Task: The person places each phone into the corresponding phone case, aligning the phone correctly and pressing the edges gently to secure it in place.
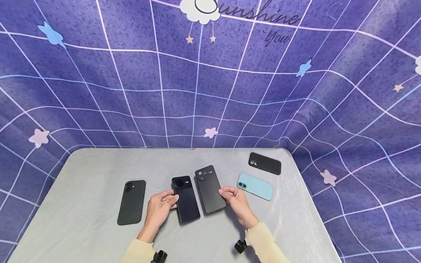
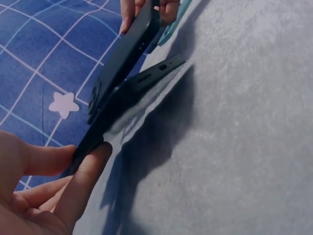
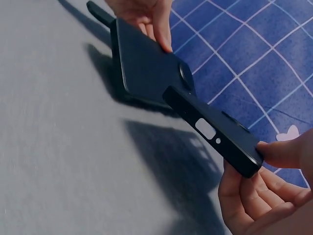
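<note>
My left hand (image 1: 160, 207) pinches a black phone (image 1: 186, 201) by its left edge, thumb on the back and fingers underneath. The round camera bump sits at its far end. In the left wrist view the phone (image 2: 128, 93) is raised over its shadow on the cloth. My right hand (image 1: 237, 203) pinches a black phone case (image 1: 210, 191) by its right edge. Camera cutouts show at the case's far end, and in the right wrist view a port opening shows in the end of the case (image 3: 215, 132). Phone and case are held side by side, both above the table.
Left of my left hand lies a dark phone (image 1: 131, 202) with its camera side up. On the right are a light blue phone (image 1: 254, 186) and, behind it, another black case (image 1: 265, 163). A grey cloth covers the table (image 1: 88, 175); a purple gridded curtain (image 1: 184, 80) hangs behind.
</note>
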A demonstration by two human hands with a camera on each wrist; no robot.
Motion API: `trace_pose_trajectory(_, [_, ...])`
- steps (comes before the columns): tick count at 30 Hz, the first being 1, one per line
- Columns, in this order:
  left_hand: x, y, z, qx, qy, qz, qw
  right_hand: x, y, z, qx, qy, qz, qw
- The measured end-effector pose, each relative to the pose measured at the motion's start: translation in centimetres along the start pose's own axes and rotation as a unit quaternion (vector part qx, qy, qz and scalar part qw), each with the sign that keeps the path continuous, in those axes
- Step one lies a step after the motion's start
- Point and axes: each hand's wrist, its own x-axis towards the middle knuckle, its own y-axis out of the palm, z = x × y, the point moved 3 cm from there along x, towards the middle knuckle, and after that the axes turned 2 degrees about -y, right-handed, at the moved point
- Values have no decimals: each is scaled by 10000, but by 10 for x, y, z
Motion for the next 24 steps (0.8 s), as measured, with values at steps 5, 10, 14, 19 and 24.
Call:
trace_pose_trajectory(5, [3,2,0,-299,-78,122,9994,-2,8,3,85,-49,88,9999])
trace_pose_trajectory(10, [5,4,1,-513,-78,184,9985,-5,18,5,248,-76,247,9994])
trace_pose_trajectory(14, [6,5,2,-607,-69,205,9979,-9,24,4,244,-80,414,9988])
trace_pose_trajectory(19, [6,5,0,-644,-69,235,9976,-11,32,3,319,-86,578,9978])
trace_pose_trajectory(24, [5,6,-3,-705,-83,274,9971,-13,38,1,431,-136,720,9964])
